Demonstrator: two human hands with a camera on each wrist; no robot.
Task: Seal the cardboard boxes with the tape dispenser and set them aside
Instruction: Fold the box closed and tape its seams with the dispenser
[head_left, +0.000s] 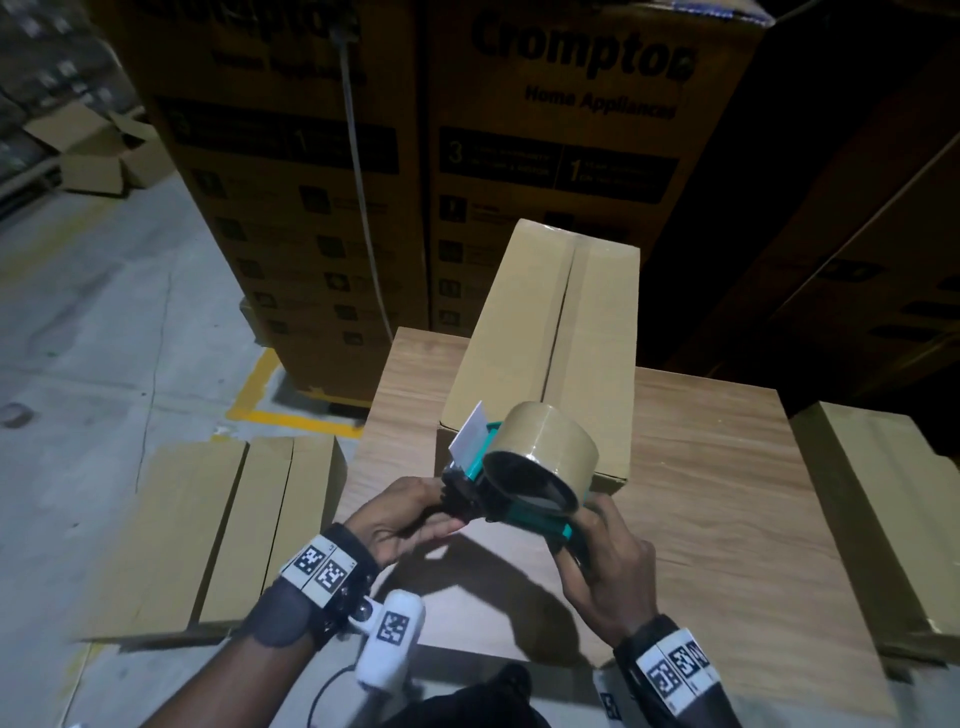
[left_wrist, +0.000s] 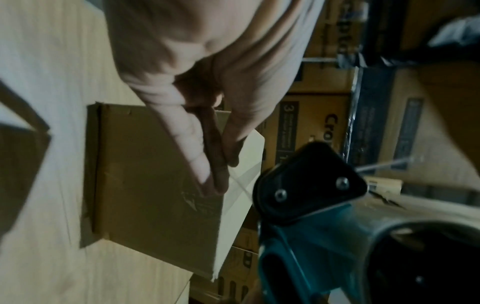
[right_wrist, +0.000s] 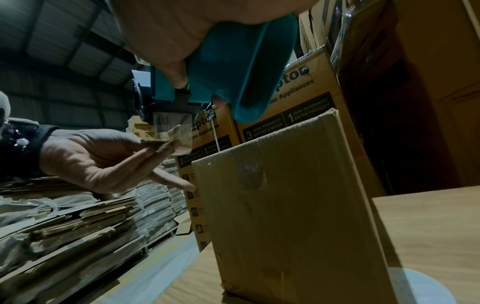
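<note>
A long plain cardboard box (head_left: 561, 332) lies on the wooden table (head_left: 727, 493), its top flaps folded down with the seam between them bare. Just above its near end I hold a teal tape dispenser (head_left: 540, 457) loaded with a brown roll. My right hand (head_left: 582, 551) grips the teal handle (right_wrist: 233, 61). At the dispenser's front, my left hand (head_left: 441, 504) pinches the loose tape end (right_wrist: 179, 142) between thumb and fingers (left_wrist: 215, 164). The box's near end face (left_wrist: 150, 185) stands right behind those fingers.
Tall printed appliance cartons (head_left: 571, 130) are stacked behind the table. Plain boxes lie on the floor to the left (head_left: 234, 530) and right (head_left: 883, 519). Yellow floor tape (head_left: 291, 415) marks the concrete. Piles of flattened cardboard (right_wrist: 64, 226) stand further left.
</note>
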